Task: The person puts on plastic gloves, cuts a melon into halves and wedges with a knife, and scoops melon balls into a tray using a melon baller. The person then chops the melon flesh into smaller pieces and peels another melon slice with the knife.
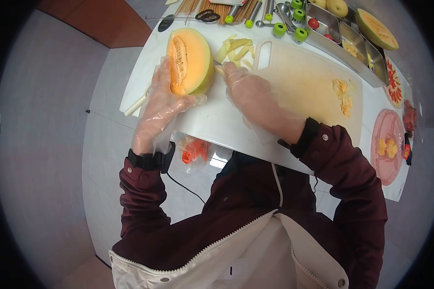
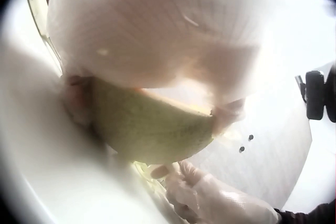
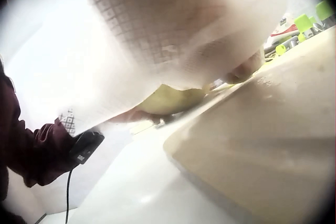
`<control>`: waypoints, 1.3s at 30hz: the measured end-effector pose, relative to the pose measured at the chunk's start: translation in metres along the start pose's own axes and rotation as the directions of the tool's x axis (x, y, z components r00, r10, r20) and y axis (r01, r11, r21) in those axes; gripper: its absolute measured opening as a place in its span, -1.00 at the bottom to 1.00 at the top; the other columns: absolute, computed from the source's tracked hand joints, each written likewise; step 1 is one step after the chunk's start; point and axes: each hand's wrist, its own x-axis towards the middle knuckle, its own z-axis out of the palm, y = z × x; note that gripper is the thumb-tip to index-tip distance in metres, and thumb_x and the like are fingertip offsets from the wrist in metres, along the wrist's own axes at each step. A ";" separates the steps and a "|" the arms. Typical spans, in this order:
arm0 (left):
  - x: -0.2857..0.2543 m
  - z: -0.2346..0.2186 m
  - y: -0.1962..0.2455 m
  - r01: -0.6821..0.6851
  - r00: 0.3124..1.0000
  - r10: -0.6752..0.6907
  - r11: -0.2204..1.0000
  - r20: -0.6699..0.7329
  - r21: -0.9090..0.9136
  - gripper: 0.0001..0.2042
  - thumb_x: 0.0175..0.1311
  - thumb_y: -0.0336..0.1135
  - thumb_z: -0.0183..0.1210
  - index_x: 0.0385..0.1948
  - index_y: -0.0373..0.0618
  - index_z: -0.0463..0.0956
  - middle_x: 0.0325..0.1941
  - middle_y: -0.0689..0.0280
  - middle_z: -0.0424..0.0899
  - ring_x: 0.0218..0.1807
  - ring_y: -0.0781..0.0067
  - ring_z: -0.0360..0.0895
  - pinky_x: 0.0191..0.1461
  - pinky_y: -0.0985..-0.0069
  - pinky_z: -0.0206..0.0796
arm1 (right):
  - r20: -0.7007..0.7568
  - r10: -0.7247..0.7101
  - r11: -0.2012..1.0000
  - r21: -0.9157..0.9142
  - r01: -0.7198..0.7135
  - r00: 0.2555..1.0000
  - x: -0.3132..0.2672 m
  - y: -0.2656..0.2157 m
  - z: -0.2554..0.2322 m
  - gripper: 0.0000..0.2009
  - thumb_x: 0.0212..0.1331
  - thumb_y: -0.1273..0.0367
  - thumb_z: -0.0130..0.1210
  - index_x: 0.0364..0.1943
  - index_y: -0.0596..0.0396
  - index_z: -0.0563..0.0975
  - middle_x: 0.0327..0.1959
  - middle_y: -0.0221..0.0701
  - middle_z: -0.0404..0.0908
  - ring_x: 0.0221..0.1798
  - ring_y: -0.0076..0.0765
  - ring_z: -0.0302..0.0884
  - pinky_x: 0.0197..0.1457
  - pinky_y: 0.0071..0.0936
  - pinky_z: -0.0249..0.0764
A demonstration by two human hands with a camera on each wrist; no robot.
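Note:
My gloved left hand [image 1: 161, 103] grips a cantaloupe half [image 1: 201, 62] at the left of the table, thumb along its lower edge and fingers at its far side. The orange cut face with its seed hollow faces up and left. In the left wrist view the green rind [image 2: 152, 124] shows below the hand. Close to the melon's right side, my gloved right hand [image 1: 255, 94] has its fingers curled on a pale slim thing [image 1: 219, 70]; most of it is hidden, so I cannot tell its kind. Peel strips [image 1: 236, 48] lie just beyond.
A cutting board [image 1: 304, 72] with orange scraps [image 1: 343, 96] lies right of the hands. A white handle [image 1: 136, 106] pokes out left of the left hand. Skewers [image 1: 222, 9], scissors [image 1: 208, 16] and green-ended tools [image 1: 279, 30] line the back. Metal trays [image 1: 345, 48] and a pink plate [image 1: 383, 168] stand right.

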 end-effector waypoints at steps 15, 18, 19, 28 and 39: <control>-0.020 0.056 0.005 -0.113 0.863 -0.053 0.949 -0.503 -0.293 -0.08 0.15 -0.35 0.32 0.55 -0.45 0.00 0.47 -0.12 0.36 0.48 0.05 0.37 0.56 0.35 0.18 | 0.042 0.080 0.997 -0.023 -0.079 0.996 -0.018 -0.027 0.005 -0.86 0.43 0.44 -0.08 -0.04 0.21 0.39 -0.27 -0.02 0.68 -0.27 0.14 0.72 -0.22 0.02 0.60; -0.018 0.051 0.009 -0.088 0.891 -0.102 0.918 -0.443 -0.388 -0.02 0.15 -0.41 0.32 0.57 -0.43 -0.14 0.30 -0.05 0.53 0.26 0.12 0.59 0.35 0.39 0.45 | 0.056 0.084 0.995 -0.057 -0.081 0.995 -0.019 -0.030 0.000 -0.85 0.43 0.45 -0.08 -0.03 0.21 0.39 -0.27 -0.02 0.68 -0.28 0.15 0.72 -0.20 0.01 0.61; -0.021 0.045 0.023 -0.037 0.928 -0.191 0.807 -0.319 -0.589 0.00 0.15 -0.45 0.30 0.58 -0.40 -0.23 0.23 -0.02 0.58 0.11 0.17 0.65 0.19 0.42 0.53 | 0.058 0.081 0.995 -0.057 -0.077 0.995 -0.020 -0.029 -0.001 -0.85 0.43 0.45 -0.08 -0.03 0.21 0.39 -0.27 -0.02 0.68 -0.28 0.15 0.72 -0.20 0.01 0.61; -0.014 0.037 0.021 0.085 0.924 -0.352 0.575 -0.152 -0.814 0.00 0.22 -0.58 0.14 0.59 -0.32 -0.44 0.05 -0.05 0.66 -0.16 0.27 0.73 -0.13 0.49 0.67 | 0.079 -0.006 0.940 -0.341 0.032 0.997 -0.038 -0.040 -0.023 -0.88 0.38 0.50 0.01 -0.07 0.22 0.46 -0.31 -0.20 0.69 -0.24 -0.24 0.77 -0.25 -0.37 0.68; -0.018 0.034 0.021 0.153 0.919 -0.375 0.625 -0.122 -0.765 -0.04 0.20 -0.58 0.10 0.61 -0.31 -0.35 0.19 -0.10 0.60 -0.13 0.21 0.74 -0.12 0.49 0.68 | -0.054 0.059 0.980 -0.185 -0.068 0.997 -0.010 -0.009 0.007 -0.86 0.43 0.45 -0.07 -0.06 0.20 0.43 -0.33 -0.06 0.69 -0.31 0.09 0.75 -0.28 -0.04 0.65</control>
